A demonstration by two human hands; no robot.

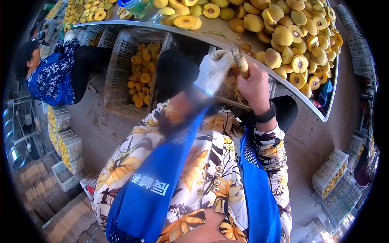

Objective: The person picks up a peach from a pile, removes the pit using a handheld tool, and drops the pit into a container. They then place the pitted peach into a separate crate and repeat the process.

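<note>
My left hand [212,73], in a white glove, is closed with its fingers curled at the table's front edge. What it holds, if anything, is hidden behind the fingers. Right beside it, my bare right hand [254,83] grips a pitting tool [242,66] by its wooden handle, with the metal loop pointing up towards the table. Both hands are close together, just in front of a big pile of yellow peaches [282,36], many cut in half with brown pits or hollows showing.
The metal table edge [194,32] curves across ahead of me. Below left, a plastic crate [117,73] holds peach halves [142,77]. A clear container [144,10] stands on the table. A co-worker [52,73] sits at left. More crates [330,172] stand on the floor at right.
</note>
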